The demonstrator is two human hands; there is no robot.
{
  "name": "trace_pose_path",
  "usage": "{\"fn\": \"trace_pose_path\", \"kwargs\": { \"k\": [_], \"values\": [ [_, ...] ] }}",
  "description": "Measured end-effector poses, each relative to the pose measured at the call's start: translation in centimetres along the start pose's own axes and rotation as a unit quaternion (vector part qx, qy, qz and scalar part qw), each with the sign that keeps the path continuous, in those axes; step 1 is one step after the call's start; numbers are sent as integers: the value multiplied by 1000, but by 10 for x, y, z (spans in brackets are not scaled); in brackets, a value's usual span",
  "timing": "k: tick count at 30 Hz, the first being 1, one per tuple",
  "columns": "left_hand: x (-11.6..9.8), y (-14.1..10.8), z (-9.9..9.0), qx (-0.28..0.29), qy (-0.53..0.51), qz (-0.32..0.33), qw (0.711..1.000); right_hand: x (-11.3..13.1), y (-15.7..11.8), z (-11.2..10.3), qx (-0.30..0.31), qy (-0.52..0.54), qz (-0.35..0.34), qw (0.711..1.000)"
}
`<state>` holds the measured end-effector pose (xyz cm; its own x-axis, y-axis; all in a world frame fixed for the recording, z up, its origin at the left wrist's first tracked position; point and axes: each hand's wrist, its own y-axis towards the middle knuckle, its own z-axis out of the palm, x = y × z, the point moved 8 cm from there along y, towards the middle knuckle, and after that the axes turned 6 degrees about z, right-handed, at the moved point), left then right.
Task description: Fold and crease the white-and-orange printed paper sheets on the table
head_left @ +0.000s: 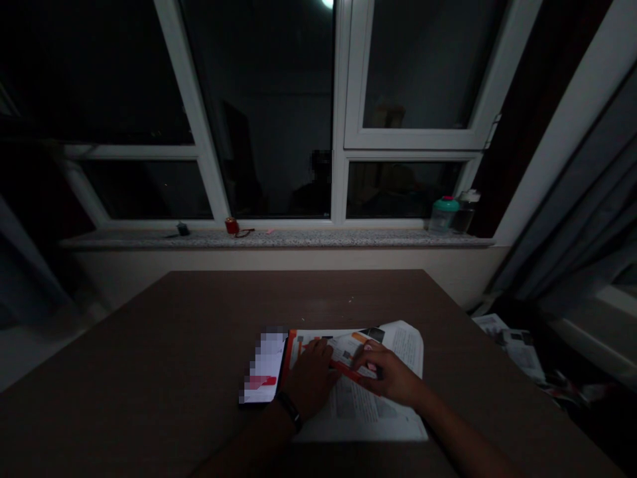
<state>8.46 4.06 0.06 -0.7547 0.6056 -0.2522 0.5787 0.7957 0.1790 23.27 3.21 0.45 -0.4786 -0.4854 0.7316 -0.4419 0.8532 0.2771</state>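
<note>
A printed sheet of paper (363,428), with columns of text, small pictures and orange strips, lies on the table. Part of it is folded over, and an orange edge runs slantwise between my hands. My left hand (311,375), with a dark band on its wrist, rests on the sheet's left part, its fingers stretched toward the fold. On the right, my right hand (388,372) has bent fingers closed on the folded part. Just left of the sheet lies a phone (266,368) with a lit screen, partly blurred out.
The brown table (174,345) reaches toward a granite sill (308,239). On the sill stand a small red item (231,226), a dark small item (182,229) and a teal-lidded bottle (444,214) beside a clear bottle (466,211). Papers (517,348) lie beyond the right edge.
</note>
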Motion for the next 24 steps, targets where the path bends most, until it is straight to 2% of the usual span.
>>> {"fn": "trace_pose_path", "kwargs": {
  "k": [8, 18, 24],
  "values": [
    [-1, 4, -11, -33, -16, 3, 999, 4, 1, -1, 4, -25, 2, 1000],
    [1, 6, -11, -51, -3, -1, 999, 5, 1, 0, 3, -26, -5, 1000],
    [2, 7, -11, -43, -3, -18, 999, 10, 1, -2, 5, -20, 3, 1000]
  ]
}}
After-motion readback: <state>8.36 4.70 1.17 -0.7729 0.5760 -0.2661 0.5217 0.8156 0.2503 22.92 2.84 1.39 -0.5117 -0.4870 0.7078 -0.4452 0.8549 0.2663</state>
